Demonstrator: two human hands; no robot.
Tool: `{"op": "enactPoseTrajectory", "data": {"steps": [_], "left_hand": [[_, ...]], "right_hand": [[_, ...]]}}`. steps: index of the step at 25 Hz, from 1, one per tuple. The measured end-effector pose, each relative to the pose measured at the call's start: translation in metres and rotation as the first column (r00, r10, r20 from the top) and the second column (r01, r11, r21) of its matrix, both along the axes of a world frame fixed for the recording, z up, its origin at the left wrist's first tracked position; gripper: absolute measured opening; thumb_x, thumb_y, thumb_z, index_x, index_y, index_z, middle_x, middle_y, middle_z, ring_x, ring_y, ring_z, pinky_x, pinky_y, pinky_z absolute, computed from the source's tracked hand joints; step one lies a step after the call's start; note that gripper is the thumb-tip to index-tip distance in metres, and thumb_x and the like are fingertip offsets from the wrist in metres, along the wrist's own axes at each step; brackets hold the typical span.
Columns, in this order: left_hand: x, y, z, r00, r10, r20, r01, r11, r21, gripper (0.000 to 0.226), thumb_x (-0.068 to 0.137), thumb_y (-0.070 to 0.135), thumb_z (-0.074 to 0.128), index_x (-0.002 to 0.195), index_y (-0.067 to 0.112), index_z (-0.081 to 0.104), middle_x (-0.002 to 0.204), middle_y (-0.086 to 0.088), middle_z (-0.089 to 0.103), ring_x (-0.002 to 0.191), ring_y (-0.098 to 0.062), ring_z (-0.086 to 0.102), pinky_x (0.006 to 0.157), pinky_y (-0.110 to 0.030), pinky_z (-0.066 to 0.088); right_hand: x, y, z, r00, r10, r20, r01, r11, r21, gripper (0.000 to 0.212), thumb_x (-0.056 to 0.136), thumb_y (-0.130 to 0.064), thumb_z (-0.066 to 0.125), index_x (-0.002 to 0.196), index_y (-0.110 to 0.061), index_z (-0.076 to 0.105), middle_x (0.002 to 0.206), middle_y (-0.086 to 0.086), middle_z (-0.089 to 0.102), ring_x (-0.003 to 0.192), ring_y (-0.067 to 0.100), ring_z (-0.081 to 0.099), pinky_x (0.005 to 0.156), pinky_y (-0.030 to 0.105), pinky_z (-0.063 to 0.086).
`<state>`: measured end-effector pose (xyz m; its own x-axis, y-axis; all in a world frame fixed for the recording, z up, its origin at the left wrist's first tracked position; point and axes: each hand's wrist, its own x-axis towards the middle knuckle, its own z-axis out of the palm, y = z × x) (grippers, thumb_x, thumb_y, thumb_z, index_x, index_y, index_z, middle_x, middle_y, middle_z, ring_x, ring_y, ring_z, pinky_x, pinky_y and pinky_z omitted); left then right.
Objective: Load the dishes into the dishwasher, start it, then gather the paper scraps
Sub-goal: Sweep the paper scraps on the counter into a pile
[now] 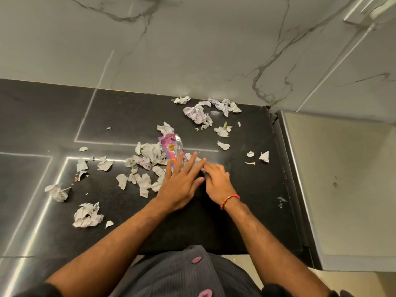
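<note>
Torn and crumpled paper scraps point(147, 156) lie scattered over a black stone counter point(246, 189). A pink and clear plastic wrapper point(171, 147) lies in the middle pile. My left hand point(182, 183) rests flat with fingers spread, its fingertips on the scraps and the wrapper's near end. My right hand point(216, 179) sits just beside it, fingers curled down against the counter, touching the left fingers. I cannot tell whether it pinches a scrap. More scraps point(198, 113) lie by the back wall, and a crumpled wad point(86, 215) sits at the near left.
A white marble wall point(192, 50) backs the counter. Silver inlay lines point(64, 168) cross the counter's left half. A pale cabinet or appliance top point(342, 179) adjoins the counter on the right. Small scraps point(264, 156) lie near the right edge.
</note>
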<state>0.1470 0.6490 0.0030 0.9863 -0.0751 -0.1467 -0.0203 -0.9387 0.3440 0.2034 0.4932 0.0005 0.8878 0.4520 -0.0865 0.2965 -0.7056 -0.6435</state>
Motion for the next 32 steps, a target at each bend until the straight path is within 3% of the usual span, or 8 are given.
{"op": "enactPoseTrajectory", "data": {"steps": [3,7,14,18,21,26,29,32], "left_hand": [[0.017,-0.009,-0.007,0.997,-0.021,-0.072,0.031,0.989,0.148,0.066,0.103,0.062,0.017,0.159,0.040,-0.011,0.169,0.009,-0.014,0.153,-0.028,-0.024,0.121,-0.059,-0.016],[0.006,-0.001,-0.021,0.994,-0.005,-0.113,0.027,0.981,0.194,0.068,0.099,0.070,0.015,0.158,0.046,-0.009,0.166,0.012,-0.022,0.151,-0.027,-0.029,0.121,-0.063,-0.013],[0.005,-0.006,-0.019,0.989,0.095,-0.116,-0.070,0.976,0.204,0.065,0.098,0.070,0.021,0.157,0.050,0.001,0.165,0.019,-0.021,0.150,-0.024,-0.030,0.118,-0.065,-0.017],[-0.008,0.006,-0.019,0.973,0.212,-0.090,-0.192,0.963,0.190,0.057,0.098,0.067,0.029,0.152,0.050,0.021,0.165,0.021,-0.016,0.149,-0.025,-0.033,0.111,-0.061,-0.027],[-0.017,0.016,-0.018,0.958,0.259,-0.124,-0.237,0.957,0.170,0.054,0.098,0.066,0.034,0.149,0.049,0.025,0.166,0.019,-0.015,0.148,-0.028,-0.035,0.112,-0.061,-0.026],[-0.007,0.014,-0.011,0.952,0.261,-0.160,-0.247,0.964,0.099,0.050,0.097,0.059,0.050,0.142,0.043,0.038,0.169,0.013,-0.001,0.150,-0.033,-0.027,0.115,-0.058,-0.022],[0.002,0.016,0.000,0.944,0.282,-0.172,-0.271,0.959,0.082,0.046,0.090,0.059,0.061,0.130,0.040,0.049,0.167,0.014,0.019,0.156,-0.036,-0.007,0.121,-0.063,-0.007],[0.020,0.027,0.019,0.929,0.291,-0.230,-0.271,0.956,0.116,0.043,0.084,0.072,0.060,0.116,0.042,0.058,0.144,0.014,0.054,0.150,-0.029,0.024,0.118,-0.068,0.005]], "right_hand": [[0.035,-0.053,0.005,0.969,-0.201,0.142,0.199,0.980,0.027,0.046,0.090,-0.003,0.054,0.134,-0.015,0.059,0.142,0.005,0.052,0.132,0.024,0.044,0.115,0.037,0.032],[0.090,-0.124,0.004,0.926,-0.367,0.089,0.375,0.921,-0.103,0.057,0.094,-0.021,0.060,0.148,-0.014,0.042,0.160,0.014,0.026,0.149,0.031,0.017,0.123,0.042,0.017],[0.057,-0.051,-0.034,1.000,-0.026,0.010,0.028,0.933,-0.358,0.080,0.097,-0.058,0.039,0.158,-0.019,0.005,0.164,0.015,-0.008,0.152,0.030,-0.011,0.120,0.048,-0.010],[0.028,0.010,-0.028,0.968,0.246,-0.052,-0.243,0.969,0.051,0.059,0.101,-0.029,0.037,0.157,-0.023,0.017,0.165,0.007,0.016,0.153,0.017,0.005,0.125,0.041,0.006],[0.066,0.004,-0.020,0.989,0.126,0.077,-0.139,0.970,0.202,0.054,0.096,-0.013,0.046,0.150,-0.021,0.039,0.158,0.005,0.034,0.148,0.017,0.026,0.122,0.038,0.023],[0.165,-0.031,-0.015,0.997,-0.073,0.033,0.079,0.975,-0.206,0.077,0.096,-0.043,0.054,0.158,-0.020,0.014,0.165,0.014,0.000,0.152,0.033,-0.006,0.124,0.048,0.005],[0.159,-0.019,-0.025,0.999,0.039,-0.020,-0.044,0.902,-0.429,0.082,0.097,-0.060,0.036,0.158,-0.019,0.000,0.163,0.018,-0.012,0.150,0.036,-0.014,0.120,0.051,-0.006],[0.115,0.014,-0.036,0.970,0.243,0.002,-0.229,0.918,-0.325,0.063,0.102,-0.044,0.035,0.157,-0.022,0.015,0.165,0.015,0.001,0.151,0.035,-0.006,0.121,0.049,-0.007]]}}
